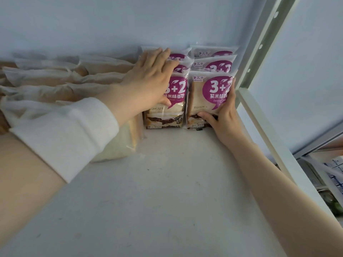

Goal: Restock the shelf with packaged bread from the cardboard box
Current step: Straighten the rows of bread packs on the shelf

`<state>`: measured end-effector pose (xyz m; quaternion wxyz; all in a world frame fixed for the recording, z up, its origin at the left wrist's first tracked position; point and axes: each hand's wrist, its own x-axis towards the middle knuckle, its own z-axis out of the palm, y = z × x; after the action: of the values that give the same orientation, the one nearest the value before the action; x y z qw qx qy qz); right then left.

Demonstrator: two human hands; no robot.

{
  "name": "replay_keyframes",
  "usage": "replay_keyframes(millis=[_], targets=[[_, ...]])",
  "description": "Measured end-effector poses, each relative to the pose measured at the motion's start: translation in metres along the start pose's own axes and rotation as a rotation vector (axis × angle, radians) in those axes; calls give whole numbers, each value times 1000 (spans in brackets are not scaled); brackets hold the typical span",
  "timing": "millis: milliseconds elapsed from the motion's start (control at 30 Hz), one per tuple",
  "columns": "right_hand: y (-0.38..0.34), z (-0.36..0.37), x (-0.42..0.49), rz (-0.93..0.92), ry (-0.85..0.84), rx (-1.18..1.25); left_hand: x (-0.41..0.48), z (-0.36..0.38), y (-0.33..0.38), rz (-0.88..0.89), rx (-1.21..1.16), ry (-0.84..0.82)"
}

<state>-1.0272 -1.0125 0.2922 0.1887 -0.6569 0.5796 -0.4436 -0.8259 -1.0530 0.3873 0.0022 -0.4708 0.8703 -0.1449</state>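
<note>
Two rows of purple-labelled bread packs stand upright at the back right of the white shelf (167,182). My right hand (222,115) grips the front pack of the right row (206,101) at its lower right corner. My left hand (150,78) lies flat over the top and face of the front pack of the left row (167,112), fingers spread across the packs behind it. The cardboard box is out of view.
Rows of pale, plain-wrapped bread packs (55,80) fill the shelf's left side, under my white sleeve. A white perforated upright post (259,47) and the shelf's side rail (265,130) bound the right. Lower shelves with goods show at the far right (332,173).
</note>
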Motion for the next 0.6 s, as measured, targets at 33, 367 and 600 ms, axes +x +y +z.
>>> replay_keyframes(millis=[33, 367, 600], targets=[[0, -1, 0, -5, 3, -8, -1, 0, 1, 7, 19, 8], [-2, -8, -23, -12, -19, -55, -32, -9, 45, -12, -63, 223], [-1, -1, -19, -84, 79, -26, -46, 39, 61, -226, -73, 336]])
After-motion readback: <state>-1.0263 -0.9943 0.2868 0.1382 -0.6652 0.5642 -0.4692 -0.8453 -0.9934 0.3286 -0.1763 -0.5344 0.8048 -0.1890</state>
